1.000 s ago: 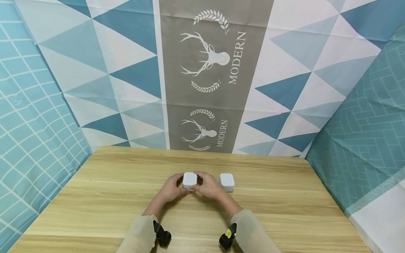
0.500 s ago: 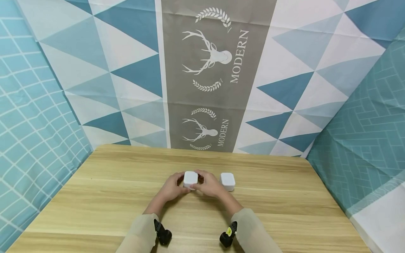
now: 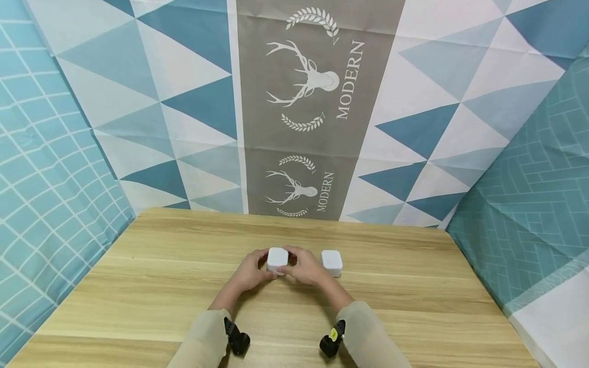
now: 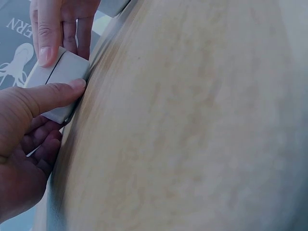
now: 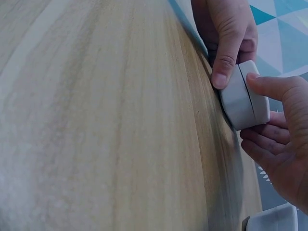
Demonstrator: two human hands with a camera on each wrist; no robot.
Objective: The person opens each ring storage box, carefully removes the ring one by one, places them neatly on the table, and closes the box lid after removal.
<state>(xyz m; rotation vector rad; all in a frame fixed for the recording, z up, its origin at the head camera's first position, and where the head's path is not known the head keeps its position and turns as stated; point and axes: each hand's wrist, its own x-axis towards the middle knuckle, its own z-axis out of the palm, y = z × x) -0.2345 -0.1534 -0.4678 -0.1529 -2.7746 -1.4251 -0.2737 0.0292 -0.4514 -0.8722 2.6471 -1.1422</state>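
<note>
A small white box (image 3: 277,255) with rounded corners sits on the wooden table between both hands. A dark seam runs round it, parting a shallower lid from the base, as the right wrist view of the box (image 5: 238,103) shows. My left hand (image 3: 250,272) grips the base from the left, its thumb on the near side below the seam. From the right, my right hand (image 3: 304,267) pinches the lid part, thumb above the seam and fingers behind. The far fingertips are partly hidden by the box.
A second white box (image 3: 332,260) of like shape stands on the table (image 3: 395,317) just right of the right hand. Behind the table's far edge hangs a patterned cloth (image 3: 317,148); tiled-print cloths flank both sides.
The head view has shifted slightly. Both hands keep the same hold on the box, and no box has visibly moved on the table.
</note>
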